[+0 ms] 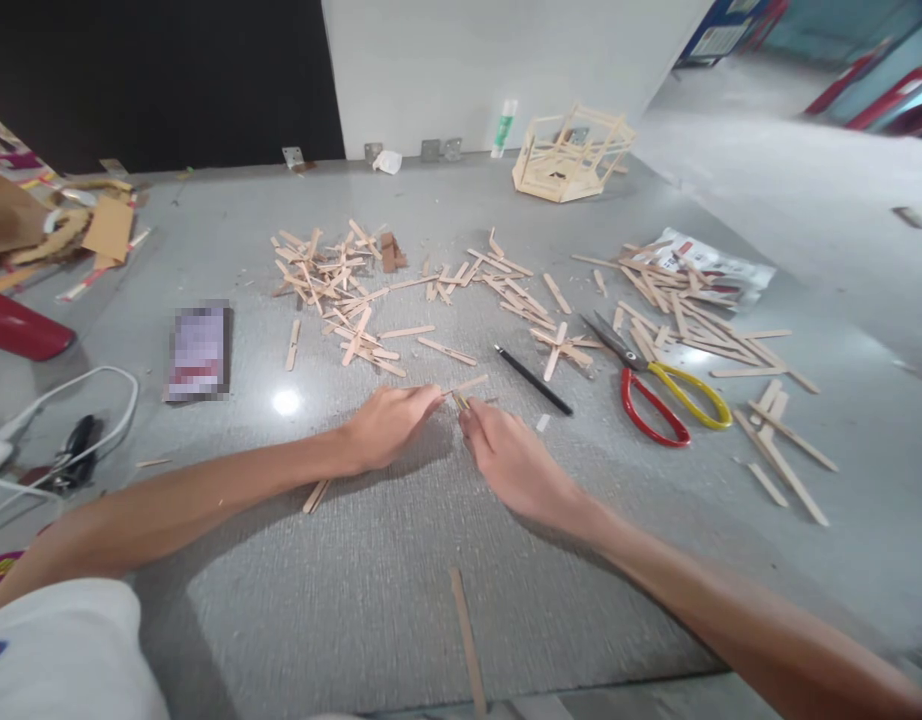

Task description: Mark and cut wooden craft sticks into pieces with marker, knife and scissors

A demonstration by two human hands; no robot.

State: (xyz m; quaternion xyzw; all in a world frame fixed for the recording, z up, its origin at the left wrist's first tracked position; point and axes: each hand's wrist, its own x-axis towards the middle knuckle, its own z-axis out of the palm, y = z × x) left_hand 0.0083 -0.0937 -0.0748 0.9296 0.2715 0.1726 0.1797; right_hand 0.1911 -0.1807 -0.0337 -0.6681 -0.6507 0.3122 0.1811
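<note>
My left hand [393, 425] is closed, with its fingertips pinching a thin wooden craft stick [472, 383] that points to the right. Close beside it, my right hand [506, 450] is curled around a small yellowish object [459, 401], mostly hidden by the fingers, which meets or nearly meets the stick. A black pen-like tool [534, 380] lies just beyond my right hand, near a small white scrap [543, 423]. Farther right are open-bladed scissors [645, 375] with one red and one yellow handle. Another craft stick [316, 496] lies partly under my left wrist.
Craft sticks lie in a left pile [318, 270], a middle group [513, 290] and a right pile [693, 320] by a silver packet [731, 265]. A hexagonal stick frame [558, 185] and glue stick [504, 130] stand behind. Leftward are a blurred box [198, 350] and white cable [120, 375].
</note>
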